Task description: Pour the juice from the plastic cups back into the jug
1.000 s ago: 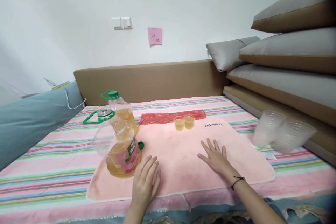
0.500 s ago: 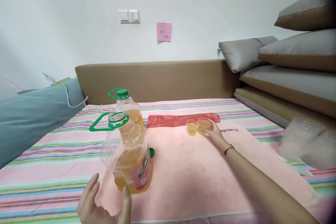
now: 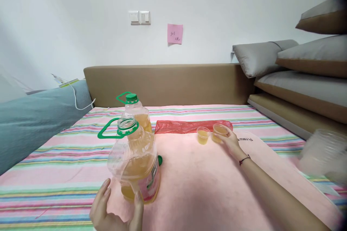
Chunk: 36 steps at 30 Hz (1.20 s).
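My right hand has its fingers around a clear plastic cup of yellow liquid. Just left of it stands a second plastic cup with similar liquid, a small gap between the two. My left hand is at the near left, thumb and fingers spread, holding nothing. In front of that hand stands an uncapped plastic jug with a green handle, partly filled with yellow liquid. A green cap lies beside the jug. Behind is another jug with its green cap on.
A pink mat lies on the striped sheet. Along the mat's far edge lies a red plastic bag. Stacked clear cups are at the right, below piled cushions. A brown backrest stands behind.
The cup in my right hand has shifted slightly right, away from the other cup. My left hand stays open by the jug. The whole view has swung a little left.
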### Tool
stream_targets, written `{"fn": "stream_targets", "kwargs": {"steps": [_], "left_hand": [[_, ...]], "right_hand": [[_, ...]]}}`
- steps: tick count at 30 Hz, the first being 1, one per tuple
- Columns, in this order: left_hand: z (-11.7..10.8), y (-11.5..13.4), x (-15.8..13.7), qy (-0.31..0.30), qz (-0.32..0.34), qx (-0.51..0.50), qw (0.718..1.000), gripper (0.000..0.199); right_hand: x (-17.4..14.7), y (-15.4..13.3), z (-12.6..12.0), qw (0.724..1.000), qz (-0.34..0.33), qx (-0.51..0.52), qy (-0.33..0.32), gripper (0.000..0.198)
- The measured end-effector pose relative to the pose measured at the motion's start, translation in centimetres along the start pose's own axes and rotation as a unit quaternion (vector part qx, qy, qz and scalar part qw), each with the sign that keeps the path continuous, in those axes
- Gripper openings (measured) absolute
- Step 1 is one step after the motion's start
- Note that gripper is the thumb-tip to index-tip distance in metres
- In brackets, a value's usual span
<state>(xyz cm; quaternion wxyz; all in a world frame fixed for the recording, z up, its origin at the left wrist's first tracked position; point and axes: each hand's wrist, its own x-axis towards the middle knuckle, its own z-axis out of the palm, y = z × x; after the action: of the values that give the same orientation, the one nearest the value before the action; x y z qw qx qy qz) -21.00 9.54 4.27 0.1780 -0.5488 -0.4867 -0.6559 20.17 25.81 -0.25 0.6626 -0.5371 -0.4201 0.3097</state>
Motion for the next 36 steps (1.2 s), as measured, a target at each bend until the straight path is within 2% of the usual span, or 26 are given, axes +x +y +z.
{"fn": "stream_targets", "kwargs": {"steps": [5, 10, 14, 17, 21, 28, 33, 36], "left_hand": [[0.1, -0.4, -1.0, -0.041, 0.017, 0.024, 0.999, 0.095], [0.2, 0.2, -1.9, -0.101, -0.117, 0.012, 0.988, 0.098], [0.2, 0.7, -2.4, -0.130, -0.197, -0.020, 0.972, 0.094], [0.0, 0.7, -2.6, -0.152, -0.222, -0.047, 0.962, 0.096], [-0.1, 1.4, -2.5, -0.137, -0.252, -0.081, 0.955, 0.094], [-0.7, 2.4, -2.0, -0.128, -0.283, -0.104, 0.945, 0.086], [-1.3, 1.8, -2.3, -0.168, -0.284, -0.113, 0.937, 0.087], [-1.4, 2.1, -2.3, -0.161, -0.299, -0.126, 0.932, 0.088]], "right_hand": [[0.0, -4.3, -1.4, 1.000, -0.027, -0.013, -0.004, 0.085], [-0.3, -10.1, -0.7, 0.996, -0.068, -0.032, -0.038, 0.076], [-1.8, -15.3, 1.9, 0.990, -0.104, -0.021, -0.097, 0.069], [-3.7, -18.9, 4.5, 0.983, -0.125, -0.025, -0.135, 0.067], [-6.5, -22.5, 8.6, 0.969, -0.137, -0.018, -0.204, 0.061], [-10.0, -24.7, 14.8, 0.947, -0.128, 0.015, -0.295, 0.060], [-11.1, -24.7, 17.3, 0.940, -0.136, 0.014, -0.314, 0.059], [-11.4, -24.7, 18.1, 0.936, -0.135, 0.002, -0.325, 0.061]]}}
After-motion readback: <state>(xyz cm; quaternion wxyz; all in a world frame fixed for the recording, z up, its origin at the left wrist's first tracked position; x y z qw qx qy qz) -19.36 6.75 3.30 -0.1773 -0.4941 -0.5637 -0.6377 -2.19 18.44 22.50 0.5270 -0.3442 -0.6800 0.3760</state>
